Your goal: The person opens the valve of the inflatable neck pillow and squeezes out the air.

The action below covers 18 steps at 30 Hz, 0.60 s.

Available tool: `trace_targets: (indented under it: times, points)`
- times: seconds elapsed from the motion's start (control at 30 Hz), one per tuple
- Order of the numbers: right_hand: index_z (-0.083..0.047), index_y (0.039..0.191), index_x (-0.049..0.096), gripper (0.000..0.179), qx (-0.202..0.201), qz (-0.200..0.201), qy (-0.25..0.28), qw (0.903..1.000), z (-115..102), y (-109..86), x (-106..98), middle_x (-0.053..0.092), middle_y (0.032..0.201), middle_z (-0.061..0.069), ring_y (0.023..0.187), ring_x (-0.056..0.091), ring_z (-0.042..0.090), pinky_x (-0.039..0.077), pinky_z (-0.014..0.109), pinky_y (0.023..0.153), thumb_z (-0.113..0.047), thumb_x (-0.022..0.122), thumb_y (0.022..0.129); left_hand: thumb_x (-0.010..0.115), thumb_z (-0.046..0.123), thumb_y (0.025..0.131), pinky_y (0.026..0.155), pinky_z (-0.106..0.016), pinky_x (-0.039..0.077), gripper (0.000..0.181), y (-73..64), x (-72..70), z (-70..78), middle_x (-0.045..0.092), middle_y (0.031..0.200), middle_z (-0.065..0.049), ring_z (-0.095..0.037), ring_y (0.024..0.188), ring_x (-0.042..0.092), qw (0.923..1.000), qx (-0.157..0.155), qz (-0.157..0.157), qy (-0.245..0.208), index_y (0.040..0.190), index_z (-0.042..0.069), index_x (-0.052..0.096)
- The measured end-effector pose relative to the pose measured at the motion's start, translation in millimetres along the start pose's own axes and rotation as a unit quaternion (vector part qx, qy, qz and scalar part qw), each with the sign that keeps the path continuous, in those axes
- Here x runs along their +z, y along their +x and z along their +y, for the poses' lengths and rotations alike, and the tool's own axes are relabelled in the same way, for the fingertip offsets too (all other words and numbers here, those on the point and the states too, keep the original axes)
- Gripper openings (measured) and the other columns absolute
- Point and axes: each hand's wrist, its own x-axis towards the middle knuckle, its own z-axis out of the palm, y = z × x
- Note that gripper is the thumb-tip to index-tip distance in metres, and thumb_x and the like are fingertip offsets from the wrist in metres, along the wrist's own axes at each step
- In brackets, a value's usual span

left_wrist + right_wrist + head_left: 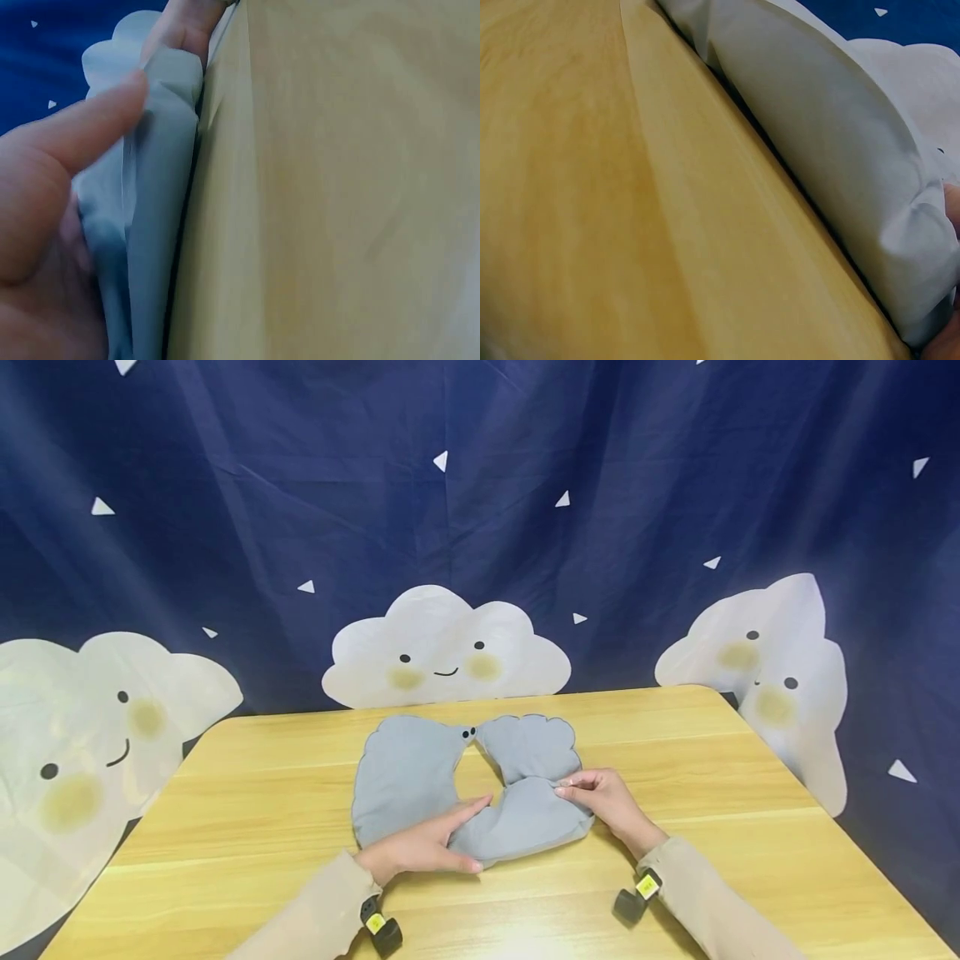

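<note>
A grey U-shaped neck pillow (405,777) lies flat on the wooden table (247,827), its two ends meeting at the far side by a small black fastener (469,732). My left hand (450,835) lies on the pillow's near middle, fingers straight across the fabric and thumb along the front edge. In the left wrist view a straight finger (82,127) rests over the grey pillow (157,187). My right hand (573,787) pinches the fabric at a crease on the pillow's right lobe. The right wrist view shows the pillow's side (832,127) on the table (592,187).
A dark blue curtain (525,485) with white cloud figures (442,652) hangs right behind the table's far edge. Bare tabletop runs to the left and right of the pillow. Black wrist cameras (382,931) (633,897) sit at my beige sleeves.
</note>
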Motion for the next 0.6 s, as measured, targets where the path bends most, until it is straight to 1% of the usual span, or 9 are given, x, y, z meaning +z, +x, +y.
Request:
trace_targets:
  times: [0.07,0.13,0.27,0.37,0.5,0.6]
  points:
    - [0.009,0.092,0.070,0.020,0.002,0.000,0.000,1.0000,0.1,-0.2,-0.2,0.072,0.083,0.006,0.077,0.063,0.009,0.050,0.021,0.073,-0.005,0.074,0.079,0.073,0.034,0.081,0.114,-0.051,0.012,0.096,1.1,2.2,-0.1,0.015,0.157,-0.008,-0.026,0.144,0.010,0.9996,0.002,0.001,0.027,0.152,0.013,0.013]
    - [0.009,0.092,0.070,0.021,0.005,0.002,0.001,1.0000,0.3,-0.5,-0.1,0.072,0.083,0.007,0.077,0.063,0.009,0.050,0.021,0.074,-0.006,0.075,0.079,0.073,0.035,0.081,0.114,-0.052,0.011,0.096,1.8,4.0,0.5,0.014,0.157,-0.009,-0.027,0.144,0.010,0.9991,0.001,0.002,0.042,0.152,0.012,0.013]
    - [0.009,0.091,0.070,0.021,0.005,0.001,0.004,1.0000,0.7,-0.7,0.0,0.072,0.083,0.008,0.077,0.063,0.010,0.050,0.021,0.074,-0.006,0.075,0.078,0.072,0.037,0.082,0.114,-0.053,0.010,0.094,2.4,7.1,1.9,0.014,0.157,-0.011,-0.029,0.144,0.009,0.9987,-0.011,0.008,0.049,0.152,0.013,0.015]
    - [0.007,0.089,0.071,0.019,0.005,0.003,0.004,1.0000,0.6,-0.3,0.1,0.072,0.081,0.005,0.077,0.063,0.011,0.050,0.021,0.073,-0.007,0.076,0.077,0.072,0.039,0.081,0.113,-0.054,0.010,0.093,2.3,8.6,3.4,0.016,0.157,-0.011,-0.029,0.144,0.009,0.9983,-0.018,0.013,0.054,0.152,0.014,0.018]
    - [0.006,0.088,0.072,0.017,0.003,0.004,0.002,1.0000,0.8,0.2,0.1,0.071,0.079,0.000,0.076,0.063,0.011,0.050,0.021,0.071,-0.007,0.076,0.077,0.070,0.040,0.083,0.113,-0.054,0.009,0.090,2.1,9.2,5.9,0.018,0.156,-0.009,-0.029,0.144,0.009,0.9978,-0.013,0.016,0.063,0.151,0.012,0.019]
    - [0.007,0.089,0.071,0.019,0.001,0.001,0.002,1.0000,1.2,0.4,-0.3,0.071,0.079,0.000,0.076,0.063,0.011,0.050,0.021,0.071,-0.008,0.076,0.077,0.068,0.040,0.084,0.113,-0.055,0.008,0.087,1.8,9.3,7.9,0.019,0.156,-0.009,-0.031,0.144,0.009,0.9973,-0.008,0.017,0.071,0.151,0.011,0.021]
